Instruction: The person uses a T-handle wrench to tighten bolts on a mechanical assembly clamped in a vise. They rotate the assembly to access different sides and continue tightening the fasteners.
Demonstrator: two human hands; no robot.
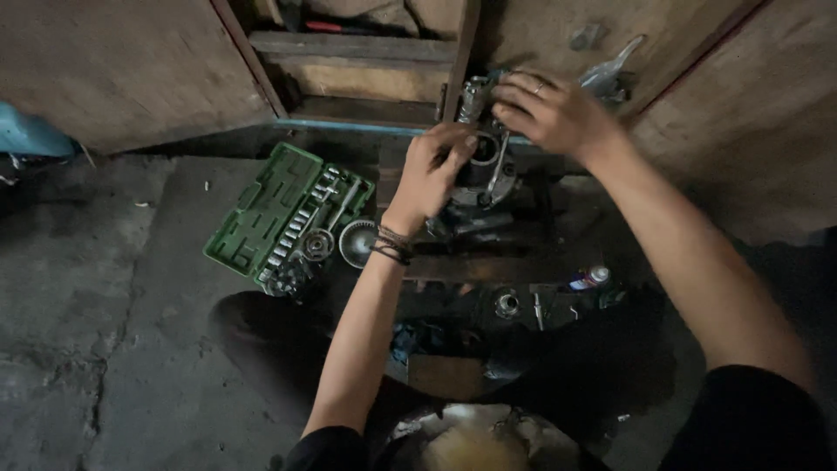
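Near the upper middle, my left hand (436,166) and right hand (549,109) clamp the greasy metal assembly (484,170); a slip could drop it onto the open socket set (288,218).

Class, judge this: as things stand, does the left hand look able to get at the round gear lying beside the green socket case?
Probably yes. The left hand is busy on the metal part, but the gear lies uncovered just below its wrist, beside the socket case, with nothing between them.
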